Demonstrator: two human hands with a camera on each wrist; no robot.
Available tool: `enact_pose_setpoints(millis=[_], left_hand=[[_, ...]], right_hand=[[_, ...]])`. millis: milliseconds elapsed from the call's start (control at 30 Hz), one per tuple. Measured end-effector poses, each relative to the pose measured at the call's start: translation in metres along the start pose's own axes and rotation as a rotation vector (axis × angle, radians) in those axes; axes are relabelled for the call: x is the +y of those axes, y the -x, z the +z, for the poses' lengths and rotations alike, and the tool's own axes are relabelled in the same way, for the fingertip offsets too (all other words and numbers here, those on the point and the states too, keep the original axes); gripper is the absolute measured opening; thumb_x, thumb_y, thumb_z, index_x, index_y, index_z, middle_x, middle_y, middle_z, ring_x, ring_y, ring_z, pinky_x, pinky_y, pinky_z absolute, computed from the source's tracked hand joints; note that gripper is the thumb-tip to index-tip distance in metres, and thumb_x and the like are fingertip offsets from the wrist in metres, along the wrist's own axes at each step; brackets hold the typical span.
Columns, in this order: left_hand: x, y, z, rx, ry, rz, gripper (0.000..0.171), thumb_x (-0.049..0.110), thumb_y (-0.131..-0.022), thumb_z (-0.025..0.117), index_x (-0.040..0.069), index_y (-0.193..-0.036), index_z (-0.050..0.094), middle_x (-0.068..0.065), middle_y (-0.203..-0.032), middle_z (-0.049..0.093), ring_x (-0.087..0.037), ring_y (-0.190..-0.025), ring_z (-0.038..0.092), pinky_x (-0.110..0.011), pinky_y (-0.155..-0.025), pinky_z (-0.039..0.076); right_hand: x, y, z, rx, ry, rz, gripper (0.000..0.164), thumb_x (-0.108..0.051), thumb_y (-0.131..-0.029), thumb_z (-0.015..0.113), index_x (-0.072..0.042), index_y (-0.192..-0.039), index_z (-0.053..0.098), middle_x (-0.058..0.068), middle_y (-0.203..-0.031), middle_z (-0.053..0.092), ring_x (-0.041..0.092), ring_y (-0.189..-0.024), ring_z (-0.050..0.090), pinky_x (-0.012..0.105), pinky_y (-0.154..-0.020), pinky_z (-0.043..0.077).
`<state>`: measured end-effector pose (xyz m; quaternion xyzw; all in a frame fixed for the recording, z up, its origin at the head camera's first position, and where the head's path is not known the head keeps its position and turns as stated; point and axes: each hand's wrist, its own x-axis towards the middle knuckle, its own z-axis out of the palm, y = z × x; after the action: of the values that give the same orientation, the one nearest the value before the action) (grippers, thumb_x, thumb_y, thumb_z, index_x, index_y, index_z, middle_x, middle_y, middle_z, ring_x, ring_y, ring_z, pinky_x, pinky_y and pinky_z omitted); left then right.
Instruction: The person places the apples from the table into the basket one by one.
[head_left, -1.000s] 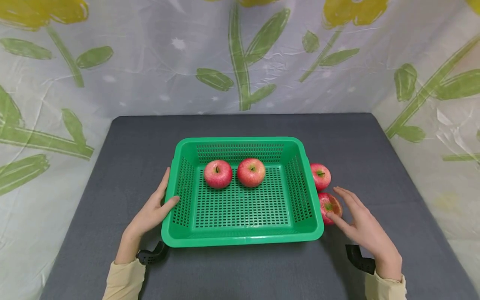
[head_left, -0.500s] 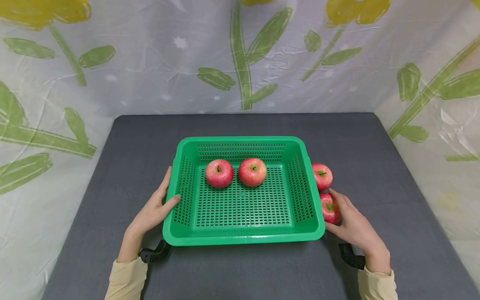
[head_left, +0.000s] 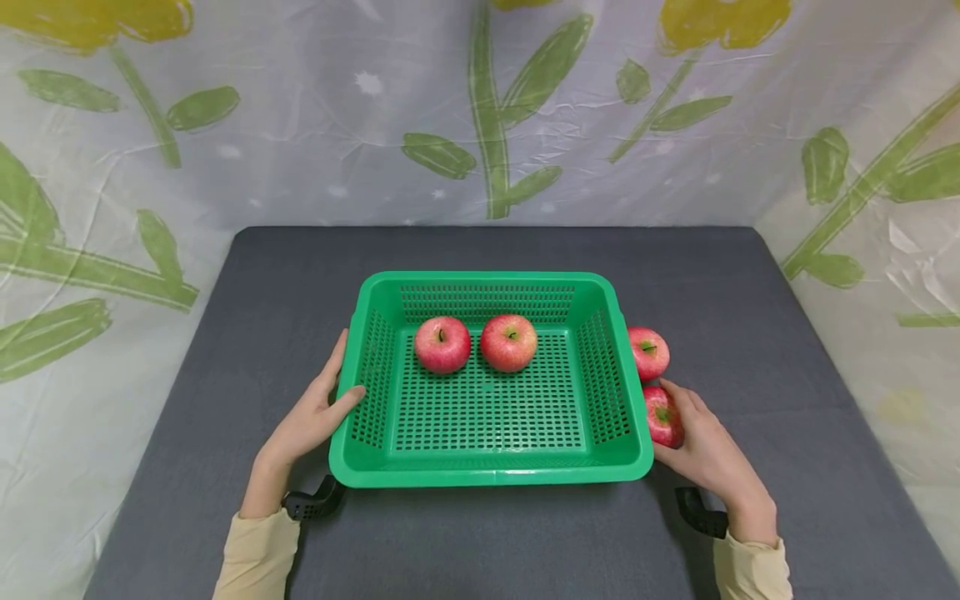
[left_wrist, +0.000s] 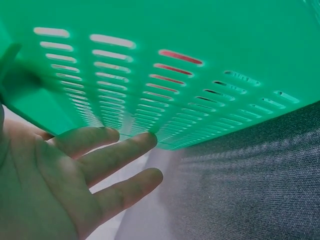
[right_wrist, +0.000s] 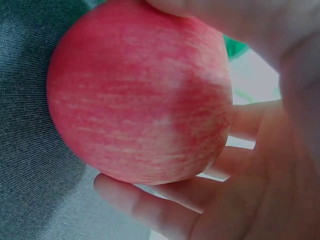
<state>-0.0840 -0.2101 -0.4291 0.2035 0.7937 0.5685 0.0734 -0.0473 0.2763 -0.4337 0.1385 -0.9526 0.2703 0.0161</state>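
Note:
A green plastic basket (head_left: 491,477) with slotted walls stands on the dark cloth, two red apples (head_left: 442,345) side by side inside it. My left hand (head_left: 309,421) holds its left rim, thumb over the edge. In the left wrist view the fingers (left_wrist: 120,157) stretch along the outside of the slotted wall. Right of the basket, my right hand (head_left: 708,454) grips the nearer of two outside apples (head_left: 663,417). Thumb and fingers curve round that apple in the right wrist view, low by the cloth. The other outside apple (head_left: 648,353) lies just behind, partly hidden by the basket rim.
A dark grey cloth (head_left: 491,542) covers the table. Pale curtains (head_left: 315,125) with painted yellow flowers and green leaves hang behind and along both sides. The basket's right wall (head_left: 603,375) stands between the outside apples and the inside ones.
My right hand has moved left to the nearer outside apple and now has its thumb and fingers round it. The left hand keeps its place on the basket.

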Motion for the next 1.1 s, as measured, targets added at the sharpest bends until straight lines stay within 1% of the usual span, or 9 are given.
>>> enact_pose_setpoints(millis=[167, 300, 467, 567, 700, 800, 933, 1033, 1100], left_hand=[[-0.001, 0.000, 0.001, 0.012, 0.006, 0.009, 0.073, 0.000, -0.091, 0.043, 0.018, -0.142, -0.006, -0.005, -0.147, -0.005, -0.030, -0.129, 0.013, -0.012, -0.086, 0.034], [-0.002, 0.001, 0.001, 0.011, 0.008, 0.000, 0.073, 0.001, -0.092, 0.043, 0.017, -0.142, -0.007, -0.004, -0.147, -0.006, -0.029, -0.130, 0.009, -0.012, -0.088, 0.032], [-0.002, 0.002, 0.000, 0.008, 0.000, -0.008, 0.074, 0.001, -0.091, 0.044, 0.018, -0.142, -0.008, -0.005, -0.147, -0.006, -0.030, -0.130, 0.010, -0.011, -0.088, 0.031], [-0.003, 0.001, 0.000, 0.013, -0.010, -0.006, 0.074, 0.000, -0.091, 0.044, 0.018, -0.142, -0.007, -0.005, -0.147, -0.006, -0.029, -0.131, 0.008, -0.010, -0.089, 0.029], [-0.002, 0.000, -0.001, 0.021, -0.009, -0.004, 0.074, 0.000, -0.091, 0.044, 0.016, -0.142, -0.006, -0.005, -0.147, -0.005, -0.030, -0.130, 0.012, -0.010, -0.088, 0.031], [0.001, 0.000, -0.002, 0.024, -0.016, -0.009, 0.073, 0.000, -0.091, 0.044, 0.016, -0.142, -0.006, -0.005, -0.147, -0.003, -0.030, -0.129, 0.015, -0.010, -0.086, 0.032], [0.012, 0.000, 0.000, 0.025, -0.016, -0.009, 0.072, -0.002, -0.091, 0.043, 0.011, -0.142, -0.005, -0.010, -0.146, -0.004, -0.033, -0.128, 0.014, -0.009, -0.086, 0.031], [0.024, 0.001, 0.002, 0.021, -0.017, -0.019, 0.070, -0.004, -0.090, 0.042, 0.005, -0.141, -0.006, -0.016, -0.145, -0.004, -0.038, -0.126, 0.018, -0.009, -0.084, 0.033], [0.031, 0.001, 0.004, 0.018, -0.028, -0.035, 0.069, -0.005, -0.090, 0.041, 0.002, -0.140, -0.007, -0.020, -0.144, -0.005, -0.040, -0.124, 0.021, -0.010, -0.082, 0.034]], right_hand=[[0.000, 0.002, -0.001, 0.006, -0.014, 0.022, 0.081, -0.026, -0.064, 0.079, 0.002, -0.127, 0.037, 0.014, -0.114, 0.044, 0.026, -0.093, 0.047, 0.043, -0.068, 0.045], [-0.002, 0.004, -0.009, 0.006, -0.037, 0.058, 0.080, -0.029, -0.066, 0.077, 0.002, -0.128, 0.037, 0.015, -0.114, 0.044, 0.027, -0.093, 0.047, 0.041, -0.066, 0.047], [-0.011, 0.005, -0.031, 0.037, -0.036, 0.089, 0.080, -0.029, -0.066, 0.078, 0.000, -0.128, 0.037, 0.015, -0.113, 0.044, 0.027, -0.091, 0.047, 0.031, -0.060, 0.048], [-0.021, 0.003, -0.050, 0.079, -0.035, 0.078, 0.080, -0.027, -0.064, 0.079, -0.002, -0.128, 0.037, 0.012, -0.113, 0.045, 0.025, -0.092, 0.047, 0.023, -0.058, 0.047], [-0.039, -0.005, -0.073, 0.128, -0.033, -0.006, 0.081, -0.022, -0.062, 0.081, -0.006, -0.129, 0.039, 0.007, -0.116, 0.046, 0.020, -0.097, 0.045, 0.010, -0.063, 0.042], [-0.054, -0.014, -0.085, 0.127, -0.021, -0.096, 0.084, -0.019, -0.060, 0.082, -0.009, -0.131, 0.039, 0.003, -0.117, 0.046, 0.015, -0.099, 0.044, 0.007, -0.067, 0.040], [-0.078, -0.031, -0.091, 0.076, -0.003, -0.193, 0.085, -0.021, -0.059, 0.082, -0.015, -0.132, 0.038, -0.004, -0.118, 0.045, 0.011, -0.101, 0.043, 0.015, -0.068, 0.045], [-0.094, -0.045, -0.087, 0.012, -0.018, -0.270, 0.082, -0.026, -0.061, 0.080, -0.016, -0.131, 0.038, -0.006, -0.119, 0.044, 0.008, -0.102, 0.044, 0.023, -0.069, 0.047], [-0.104, -0.055, -0.082, -0.048, -0.038, -0.322, 0.079, -0.031, -0.063, 0.078, -0.015, -0.129, 0.037, -0.007, -0.119, 0.043, 0.007, -0.102, 0.044, 0.025, -0.070, 0.048]])
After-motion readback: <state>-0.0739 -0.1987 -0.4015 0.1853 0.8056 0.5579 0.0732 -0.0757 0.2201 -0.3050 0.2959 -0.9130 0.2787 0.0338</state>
